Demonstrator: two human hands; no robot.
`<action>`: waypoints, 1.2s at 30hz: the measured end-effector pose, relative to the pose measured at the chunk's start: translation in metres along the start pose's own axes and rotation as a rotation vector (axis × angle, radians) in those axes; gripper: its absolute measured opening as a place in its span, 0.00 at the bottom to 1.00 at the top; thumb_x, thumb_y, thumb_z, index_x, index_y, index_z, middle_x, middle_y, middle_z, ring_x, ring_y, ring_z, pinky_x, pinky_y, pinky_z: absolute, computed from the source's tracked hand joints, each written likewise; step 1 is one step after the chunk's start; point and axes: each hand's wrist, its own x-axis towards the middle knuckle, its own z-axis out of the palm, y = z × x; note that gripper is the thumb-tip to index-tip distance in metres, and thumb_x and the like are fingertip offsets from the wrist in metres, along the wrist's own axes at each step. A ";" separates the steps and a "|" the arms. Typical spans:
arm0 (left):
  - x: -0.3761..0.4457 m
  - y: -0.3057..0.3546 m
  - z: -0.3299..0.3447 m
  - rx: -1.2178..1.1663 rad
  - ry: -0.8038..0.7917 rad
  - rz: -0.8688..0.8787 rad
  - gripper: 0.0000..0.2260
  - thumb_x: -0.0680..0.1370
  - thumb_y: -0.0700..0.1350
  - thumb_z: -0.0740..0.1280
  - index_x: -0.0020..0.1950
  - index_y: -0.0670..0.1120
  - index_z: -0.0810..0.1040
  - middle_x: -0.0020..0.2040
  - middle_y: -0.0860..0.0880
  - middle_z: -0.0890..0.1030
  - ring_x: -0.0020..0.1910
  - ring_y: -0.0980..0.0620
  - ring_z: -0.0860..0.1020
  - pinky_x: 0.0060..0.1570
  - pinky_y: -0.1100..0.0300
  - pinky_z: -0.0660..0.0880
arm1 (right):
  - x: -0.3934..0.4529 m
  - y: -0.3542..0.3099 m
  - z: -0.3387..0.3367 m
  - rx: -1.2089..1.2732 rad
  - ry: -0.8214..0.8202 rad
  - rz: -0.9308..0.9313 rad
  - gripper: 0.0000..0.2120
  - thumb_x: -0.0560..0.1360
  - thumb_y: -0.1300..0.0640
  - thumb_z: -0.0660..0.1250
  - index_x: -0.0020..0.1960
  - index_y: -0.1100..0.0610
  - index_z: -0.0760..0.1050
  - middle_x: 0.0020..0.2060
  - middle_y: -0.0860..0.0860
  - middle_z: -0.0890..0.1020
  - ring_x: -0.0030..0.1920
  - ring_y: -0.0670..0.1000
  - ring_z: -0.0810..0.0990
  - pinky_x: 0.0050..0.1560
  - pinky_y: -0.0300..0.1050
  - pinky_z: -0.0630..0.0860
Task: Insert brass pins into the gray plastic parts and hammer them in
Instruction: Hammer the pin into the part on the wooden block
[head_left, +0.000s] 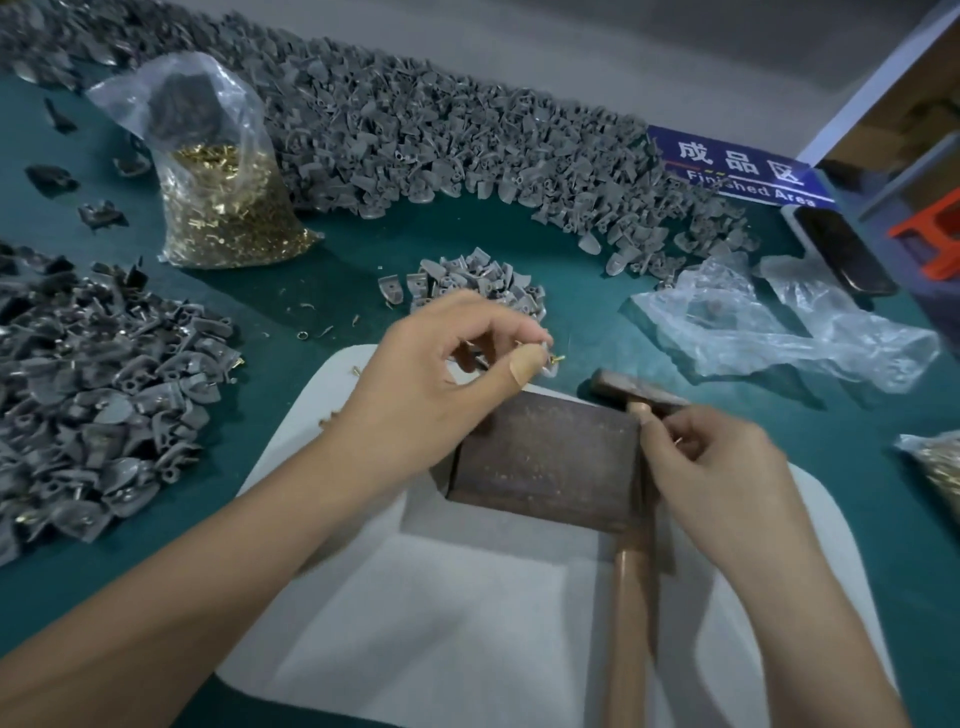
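Green table (332, 291). At 9 o'clock, heap of pinned gray parts (98, 415); at 11, clear bag of brass pins (228, 208). Left hand (441, 374) pinches one gray part (549, 358) with a pin, at 12 o'clock of the metal block (545, 457) on the white tray (467, 623). Right hand (717, 467) fingers curled, pinching a pin (678, 441), beside hammer (631, 571). Blue sign (737, 166) at 2; gray floor (623, 52) beyond.

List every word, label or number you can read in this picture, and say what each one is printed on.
"成品区": large white characters on the blue sign lying at the table's far right.
"Finished Area": smaller white letters below them on the same sign, partly covered by gray parts.
No other text shows; the bags, hammer and block bear no readable marks.
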 end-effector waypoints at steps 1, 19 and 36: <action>0.000 0.000 0.001 0.050 -0.030 0.021 0.02 0.79 0.46 0.72 0.50 0.52 0.84 0.43 0.53 0.80 0.45 0.54 0.78 0.47 0.69 0.70 | -0.003 0.002 0.000 -0.038 -0.041 0.021 0.16 0.78 0.46 0.68 0.34 0.52 0.75 0.27 0.46 0.79 0.35 0.52 0.79 0.36 0.49 0.73; 0.000 0.003 -0.005 0.443 -0.218 0.254 0.03 0.76 0.44 0.75 0.48 0.46 0.86 0.44 0.52 0.80 0.44 0.51 0.78 0.48 0.49 0.77 | 0.010 0.007 -0.027 -0.125 -0.296 -0.012 0.07 0.76 0.54 0.68 0.50 0.52 0.71 0.42 0.48 0.80 0.42 0.50 0.79 0.40 0.42 0.74; 0.001 -0.001 -0.009 0.453 -0.220 0.180 0.02 0.75 0.46 0.75 0.43 0.50 0.84 0.41 0.56 0.78 0.46 0.51 0.75 0.46 0.49 0.76 | -0.035 -0.017 -0.029 0.039 -0.052 -0.316 0.10 0.81 0.38 0.58 0.61 0.32 0.71 0.46 0.36 0.82 0.44 0.45 0.79 0.41 0.50 0.78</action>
